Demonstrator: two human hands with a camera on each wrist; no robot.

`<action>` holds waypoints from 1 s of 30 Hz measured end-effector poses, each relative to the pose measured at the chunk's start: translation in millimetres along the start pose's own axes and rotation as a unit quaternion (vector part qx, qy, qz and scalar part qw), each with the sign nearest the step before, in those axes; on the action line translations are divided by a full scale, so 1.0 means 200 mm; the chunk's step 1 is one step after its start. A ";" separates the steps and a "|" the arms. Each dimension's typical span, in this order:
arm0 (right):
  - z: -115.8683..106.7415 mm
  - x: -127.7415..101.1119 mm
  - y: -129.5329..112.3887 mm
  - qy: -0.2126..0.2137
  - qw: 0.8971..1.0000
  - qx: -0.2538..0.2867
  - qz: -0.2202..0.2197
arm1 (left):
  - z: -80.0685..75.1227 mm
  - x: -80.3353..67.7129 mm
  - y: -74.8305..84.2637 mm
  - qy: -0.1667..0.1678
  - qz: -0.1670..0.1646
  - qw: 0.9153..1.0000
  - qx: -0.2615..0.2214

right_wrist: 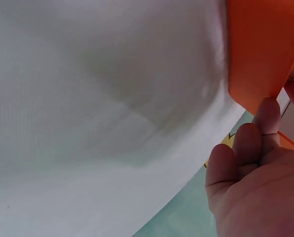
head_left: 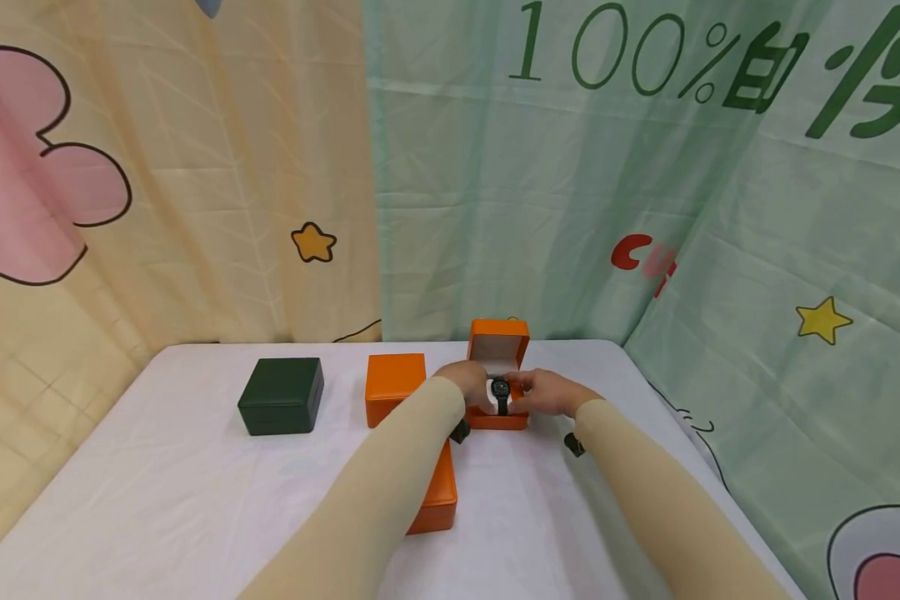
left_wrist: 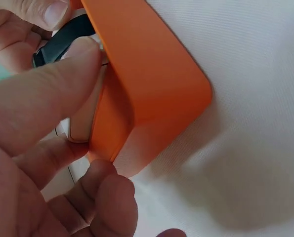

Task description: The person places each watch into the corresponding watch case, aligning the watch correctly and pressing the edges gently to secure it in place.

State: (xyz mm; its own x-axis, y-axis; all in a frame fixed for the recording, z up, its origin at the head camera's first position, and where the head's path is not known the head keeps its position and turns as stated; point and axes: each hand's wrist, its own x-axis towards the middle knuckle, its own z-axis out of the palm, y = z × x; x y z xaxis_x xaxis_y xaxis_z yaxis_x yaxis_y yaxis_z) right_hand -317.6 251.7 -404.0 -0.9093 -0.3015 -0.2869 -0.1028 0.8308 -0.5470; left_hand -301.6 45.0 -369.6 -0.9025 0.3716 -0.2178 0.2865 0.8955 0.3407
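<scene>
I count four boxes on the white table (head_left: 195, 483): one dark green box (head_left: 281, 395) at 9 o'clock from my hands, and three orange ones. Of these, a closed orange box (head_left: 395, 386) sits just beside my left wrist at 10 o'clock, a second closed orange box (head_left: 437, 492) lies partly under my left forearm at 7 o'clock, and the open orange box (head_left: 498, 367) stands at centre with its lid upright at 12 o'clock. One black watch (head_left: 501, 394) sits in that open box. My left hand (head_left: 467, 382) pinches the watch by its strap, thumb on top. My right hand (head_left: 543, 393) has its fingers curled against the box's side; whether it also grips the watch, I cannot tell.
</scene>
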 end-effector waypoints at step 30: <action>0.01 -0.01 -0.04 -0.019 0.995 -0.097 -0.001 | 0.02 -0.01 0.05 0.015 -0.040 0.997 0.058</action>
State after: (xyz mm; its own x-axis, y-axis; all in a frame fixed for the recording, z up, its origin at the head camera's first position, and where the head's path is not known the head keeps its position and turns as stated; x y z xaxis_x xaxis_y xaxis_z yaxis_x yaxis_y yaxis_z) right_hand -314.0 245.0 -400.5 -0.8935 -0.3173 -0.3178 -0.1838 0.9040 -0.3860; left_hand -296.6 54.4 -369.0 -0.9326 0.2925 -0.2117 0.2477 0.9449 0.2143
